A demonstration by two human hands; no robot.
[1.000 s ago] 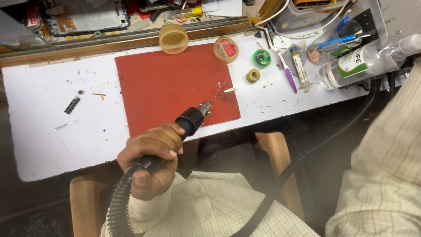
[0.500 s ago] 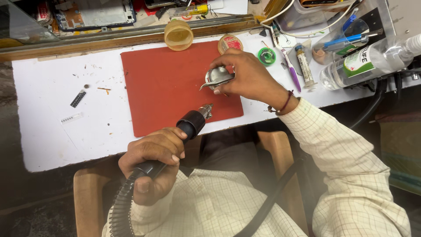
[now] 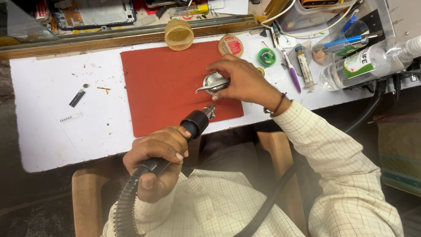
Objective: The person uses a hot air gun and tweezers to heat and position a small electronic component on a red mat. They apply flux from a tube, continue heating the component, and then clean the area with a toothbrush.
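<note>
My left hand (image 3: 155, 156) grips the black handle of a hot-air tool (image 3: 193, 125) with a ribbed hose; its metal nozzle points up and to the right, over the near edge of a red mat (image 3: 162, 83). My right hand (image 3: 243, 81) rests over the right part of the mat. Its fingers pinch a small round shiny metal part (image 3: 213, 82) with a thin pointed metal tip sticking out to the left. The nozzle sits a short way below that part, apart from it.
The mat lies on a white bench top (image 3: 48, 109). Behind it stand a yellowish lid (image 3: 179, 34), a round tin (image 3: 230, 45), a green solder-wick spool (image 3: 266, 56), a purple pen (image 3: 290, 70), a syringe (image 3: 303, 66) and a clear bottle (image 3: 364, 66). A small black strip (image 3: 77, 98) lies at left.
One second ago my right hand was out of view; it came in over the mat and took hold of the metal part. It has since lowered toward the nozzle. My left hand stays put.
</note>
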